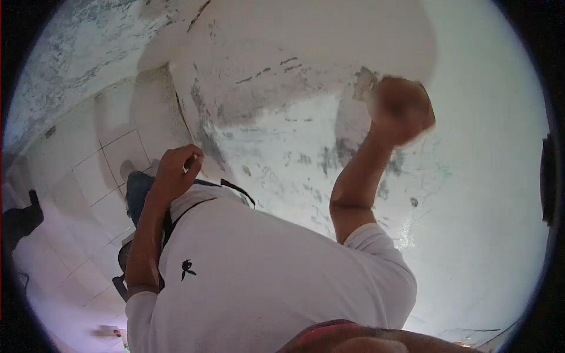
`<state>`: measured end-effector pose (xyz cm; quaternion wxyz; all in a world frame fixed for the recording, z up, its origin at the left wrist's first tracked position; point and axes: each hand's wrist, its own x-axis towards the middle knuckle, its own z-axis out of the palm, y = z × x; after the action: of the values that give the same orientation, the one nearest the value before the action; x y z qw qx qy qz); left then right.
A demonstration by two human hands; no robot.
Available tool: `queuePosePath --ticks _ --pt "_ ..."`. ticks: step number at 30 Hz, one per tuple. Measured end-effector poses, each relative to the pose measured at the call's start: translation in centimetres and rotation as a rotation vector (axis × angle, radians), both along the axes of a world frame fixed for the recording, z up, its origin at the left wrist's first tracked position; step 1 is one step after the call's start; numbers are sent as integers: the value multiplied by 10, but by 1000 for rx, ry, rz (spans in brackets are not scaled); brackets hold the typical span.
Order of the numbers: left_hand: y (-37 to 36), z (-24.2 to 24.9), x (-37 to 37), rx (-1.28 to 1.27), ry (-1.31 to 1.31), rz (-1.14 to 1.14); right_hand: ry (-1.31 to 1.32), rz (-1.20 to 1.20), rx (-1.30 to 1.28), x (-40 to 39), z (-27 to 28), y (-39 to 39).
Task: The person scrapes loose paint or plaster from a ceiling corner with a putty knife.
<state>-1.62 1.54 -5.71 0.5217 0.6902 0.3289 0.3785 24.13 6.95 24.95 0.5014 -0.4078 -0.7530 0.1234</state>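
My right hand (403,109) is raised against the pale, patchy wall (282,153), blurred by motion. Its fingers look closed, and a thin brownish edge shows along its right side; what it grips, if anything, I cannot make out. Just left of that hand is a rough grey-brown patch (364,84) on the wall surface. Lower down, my left hand (179,170) hangs in front of my body, fingers loosely curled and thumb apart from them. Nothing shows in it, and it touches nothing that I can see.
Pale floor tiles (120,153) lie at the left, meeting the wall along a dark-marked corner. A dark object (23,220) stands at the far left edge. Cracks and grey scraped areas mark the wall. A dark strip (548,179) sits at the right edge.
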Motion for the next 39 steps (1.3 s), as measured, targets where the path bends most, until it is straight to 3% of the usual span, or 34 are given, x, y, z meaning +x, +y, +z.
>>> queuePosePath --ticks 1,3,4,5,7,9,11,13,14,15,17,19,21,23,24,27,28,30,31,33,34,35,37,38,39 --pt "-2 0 -1 -55 6 -24 -23 90 -32 5 1 3" --pt "-5 5 -1 -110 5 -63 -376 -216 69 6 -14 18" --pt "-2 8 -2 -55 -7 -42 -166 -272 24 5 -11 16" --pt "-3 11 -2 -17 -24 -13 -175 -265 21 6 -1 8" --pt "1 2 -2 -11 -45 21 4 97 -13 12 13 2" --pt "-11 1 -5 -33 -63 -58 -162 -353 18 19 -11 23" --pt "0 5 -4 -75 -15 -44 -132 -277 37 1 -2 21" --pt "1 1 -4 -68 -47 -6 0 136 20 2 17 9" --pt "-1 -2 -5 -68 -69 0 1 -16 -68 10 14 14" --pt "-11 -2 -8 -71 -71 -22 -212 -286 82 18 -4 25" --pt "-3 2 -6 -66 -47 15 -227 -214 -14 16 -4 31" --pt "-7 3 -8 -53 -63 10 -30 -100 31 -12 18 11" --pt "-5 1 -11 -43 -56 28 -40 -47 89 -24 16 12" --pt "-10 4 -11 -53 -84 40 43 -297 -134 18 -13 37" --pt "-9 6 -14 -117 -50 11 -74 -237 -153 57 -23 41" --pt "-10 -1 -18 -74 -84 34 88 65 -2 -7 -3 3" --pt "-12 -4 -18 -31 -60 47 35 42 -29 -2 3 0" --pt "-14 -5 -18 -41 -51 16 -455 -310 126 12 -12 17" --pt "-12 -3 -15 -35 -52 46 -203 -213 -79 10 -11 22" --pt "-7 -2 -14 -47 -67 42 29 -149 -19 -10 1 6" --pt "-8 -3 -15 -68 -73 40 51 80 -1 -1 8 -1" --pt "-10 -4 -17 -89 -77 29 152 151 -20 5 4 3" --pt "-13 -1 -19 -100 -63 4 -52 -208 -25 9 -20 23" --pt "-10 1 -16 -100 -59 23 -283 -315 11 2 -19 22" --pt "-5 1 -17 -86 -61 30 -282 -309 25 -9 -9 15"
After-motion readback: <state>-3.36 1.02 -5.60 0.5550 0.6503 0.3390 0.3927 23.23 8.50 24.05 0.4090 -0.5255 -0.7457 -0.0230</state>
